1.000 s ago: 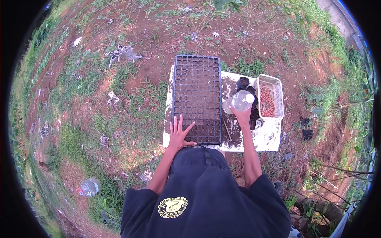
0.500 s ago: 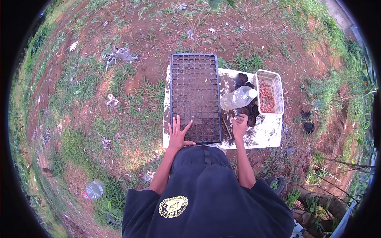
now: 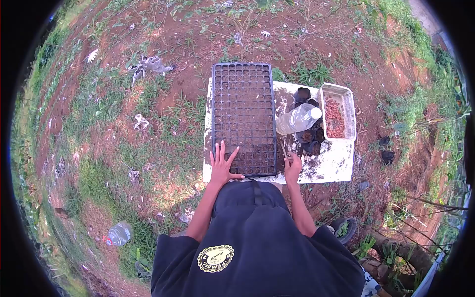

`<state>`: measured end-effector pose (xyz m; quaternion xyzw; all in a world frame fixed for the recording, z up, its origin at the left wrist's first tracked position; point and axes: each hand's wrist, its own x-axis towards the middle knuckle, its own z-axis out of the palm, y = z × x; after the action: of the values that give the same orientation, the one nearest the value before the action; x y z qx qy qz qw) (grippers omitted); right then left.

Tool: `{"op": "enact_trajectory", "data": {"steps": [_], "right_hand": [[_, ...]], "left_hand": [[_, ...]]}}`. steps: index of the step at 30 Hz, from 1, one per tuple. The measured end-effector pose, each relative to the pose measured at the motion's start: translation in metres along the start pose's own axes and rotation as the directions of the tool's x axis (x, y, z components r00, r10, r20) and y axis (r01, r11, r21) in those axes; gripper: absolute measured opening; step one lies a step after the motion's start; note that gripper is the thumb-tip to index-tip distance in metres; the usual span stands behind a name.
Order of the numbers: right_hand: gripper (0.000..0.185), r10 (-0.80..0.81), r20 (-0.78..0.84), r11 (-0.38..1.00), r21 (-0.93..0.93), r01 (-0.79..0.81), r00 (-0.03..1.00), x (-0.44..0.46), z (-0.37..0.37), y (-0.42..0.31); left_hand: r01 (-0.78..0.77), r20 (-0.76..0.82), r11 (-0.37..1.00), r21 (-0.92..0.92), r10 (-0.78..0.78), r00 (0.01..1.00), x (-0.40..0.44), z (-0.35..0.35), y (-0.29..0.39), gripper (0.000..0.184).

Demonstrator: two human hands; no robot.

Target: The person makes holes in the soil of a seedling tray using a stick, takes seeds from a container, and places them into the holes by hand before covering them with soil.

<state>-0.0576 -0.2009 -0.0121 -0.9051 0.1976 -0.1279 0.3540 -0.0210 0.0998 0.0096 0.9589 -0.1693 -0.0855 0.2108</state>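
Observation:
A black seedling tray (image 3: 243, 119), its many cells filled with dark soil, lies lengthwise on a white board. My left hand (image 3: 222, 165) rests on the tray's near left corner, fingers spread. To the right of the tray, my right hand (image 3: 293, 168) is closed on a thin wooden stick (image 3: 283, 148), whose upper end points away from me. Beyond that hand, a clear plastic bottle (image 3: 297, 120) with a white cap leans over several small black pots of soil (image 3: 310, 147).
A white plastic basket (image 3: 352, 113) with reddish seeds stands at the right edge of the board (image 3: 336, 166). Loose soil is scattered over the board. A clear jug (image 3: 119, 233) lies on the grass at left. Branches (image 3: 420, 203) lie at the lower right.
My right hand has moved toward me and slightly left, and has taken hold of the stick that lay beside the tray. My left hand stays on the tray.

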Motion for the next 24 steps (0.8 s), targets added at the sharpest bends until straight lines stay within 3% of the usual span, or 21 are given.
{"op": "enact_trajectory", "data": {"steps": [3,4,5,7,8,9,11,16,18,24], "right_hand": [[0.024,-0.036,0.053,0.993,0.112,0.03,0.998,0.002,-0.006,-0.019],[0.025,-0.04,0.165,0.989,0.144,0.016,0.985,0.004,-0.009,-0.031],[0.025,-0.041,0.169,0.989,0.145,0.016,0.985,0.006,-0.008,-0.038],[0.027,-0.206,0.3,0.978,0.084,0.189,0.932,0.011,-0.003,-0.053],[0.029,-0.165,0.416,0.975,0.206,0.084,0.894,0.016,-0.001,-0.066],[0.029,-0.165,0.419,0.975,0.205,0.084,0.893,0.019,-0.003,-0.078],[0.031,-0.122,0.63,0.992,0.105,0.072,0.767,0.028,-0.013,-0.11],[0.019,-0.152,0.648,0.962,-0.076,0.262,0.746,0.042,-0.01,-0.134],[0.015,-0.159,0.627,0.887,-0.249,0.389,0.763,0.044,-0.006,-0.136],[0.015,-0.181,0.627,0.831,-0.314,0.459,0.757,0.047,0.009,-0.135]], "left_hand": [[0.018,0.021,1.0,0.012,-0.018,1.0,0.001,-0.003,0.004,0.127],[0.021,0.026,1.0,0.003,-0.021,0.999,0.001,-0.001,0.005,0.126],[0.025,0.027,1.0,0.004,-0.025,0.999,0.001,-0.001,0.005,0.126],[0.014,0.023,1.0,0.005,-0.014,1.0,0.001,0.0,0.004,0.124],[0.015,0.018,1.0,-0.013,-0.015,1.0,0.001,0.0,0.004,0.124],[0.018,0.018,1.0,-0.014,-0.017,1.0,0.001,0.0,0.005,0.124],[0.009,0.006,1.0,-0.01,-0.009,1.0,0.001,0.001,0.004,0.124],[0.011,-0.005,1.0,-0.023,-0.011,1.0,0.001,0.002,0.003,0.123],[0.016,-0.003,0.999,-0.029,-0.016,1.0,0.001,0.002,0.003,0.122],[0.016,-0.003,1.0,-0.017,-0.016,1.0,0.002,0.002,0.003,0.124]]}}
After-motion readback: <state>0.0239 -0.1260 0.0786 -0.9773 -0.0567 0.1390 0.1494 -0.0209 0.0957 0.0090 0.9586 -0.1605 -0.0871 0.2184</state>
